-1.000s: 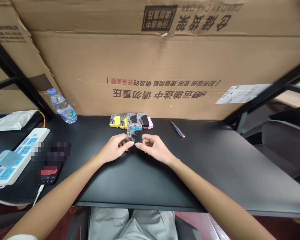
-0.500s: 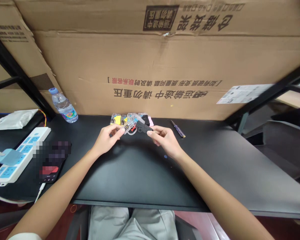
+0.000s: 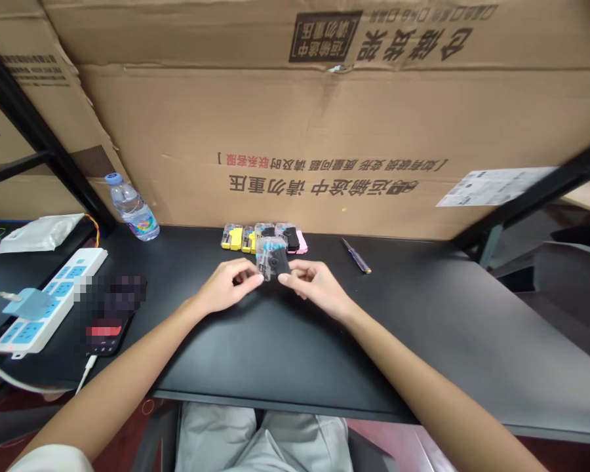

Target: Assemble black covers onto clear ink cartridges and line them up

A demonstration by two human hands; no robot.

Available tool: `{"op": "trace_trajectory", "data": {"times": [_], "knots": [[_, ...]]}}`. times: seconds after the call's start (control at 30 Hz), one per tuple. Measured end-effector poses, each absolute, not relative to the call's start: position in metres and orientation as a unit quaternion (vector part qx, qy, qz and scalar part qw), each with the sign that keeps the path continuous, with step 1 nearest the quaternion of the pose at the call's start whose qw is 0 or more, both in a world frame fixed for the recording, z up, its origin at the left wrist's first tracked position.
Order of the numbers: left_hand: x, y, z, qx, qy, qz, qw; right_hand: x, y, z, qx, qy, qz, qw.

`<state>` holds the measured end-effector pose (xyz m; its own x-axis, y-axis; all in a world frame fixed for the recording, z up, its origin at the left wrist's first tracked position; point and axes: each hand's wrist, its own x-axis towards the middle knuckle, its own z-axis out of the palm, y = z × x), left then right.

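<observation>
Black surface [image 3: 324, 367], ink cartridges [image 3: 263, 238] lined up along its back edge.
Left hand [image 3: 223, 286] and right hand [image 3: 314, 287] hold one clear cartridge [image 3: 273, 259] in a narrow fingertip pinch.

Ink cartridges [image 3: 263, 237] in a row on the desk [image 3: 373, 328], screwdriver [image 3: 356, 255] right — water bottle [image 3: 132, 207] left

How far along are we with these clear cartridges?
Done: a row of cartridges with yellow, black and pink parts sits at the back of the black desk. In hand: one clear cartridge with a black part, held between the left hand and right hand. Left: the screwdriver lies unused; how much remains can't be told.
</observation>
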<state>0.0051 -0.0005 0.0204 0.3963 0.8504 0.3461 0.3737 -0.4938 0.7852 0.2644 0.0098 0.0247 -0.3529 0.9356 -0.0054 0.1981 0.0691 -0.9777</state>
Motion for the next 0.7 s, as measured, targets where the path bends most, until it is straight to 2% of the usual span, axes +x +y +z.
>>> {"op": "trace_trajectory", "data": {"times": [0.07, 0.23, 0.43, 0.6, 0.7], "knots": [[0.008, -0.002, 0.019, 0.782, 0.383, 0.371, 0.322, 0.264, 0.009, 0.026, -0.436, -0.650, 0.523, 0.338], [0.000, 0.001, 0.024, 0.777, 0.403, 0.386, 0.293, 0.273, 0.012, 0.030, -0.472, -0.631, 0.491, 0.372], [0.001, -0.001, 0.025, 0.785, 0.364, 0.388, 0.317, 0.263, 0.006, 0.030, -0.432, -0.671, 0.526, 0.293], [-0.006, 0.001, 0.029, 0.771, 0.387, 0.416, 0.287, 0.275, 0.013, 0.030, -0.466, -0.619, 0.492, 0.397], [0.000, -0.002, 0.025, 0.787, 0.370, 0.384, 0.310, 0.270, 0.010, 0.028, -0.448, -0.635, 0.520, 0.354]]}}
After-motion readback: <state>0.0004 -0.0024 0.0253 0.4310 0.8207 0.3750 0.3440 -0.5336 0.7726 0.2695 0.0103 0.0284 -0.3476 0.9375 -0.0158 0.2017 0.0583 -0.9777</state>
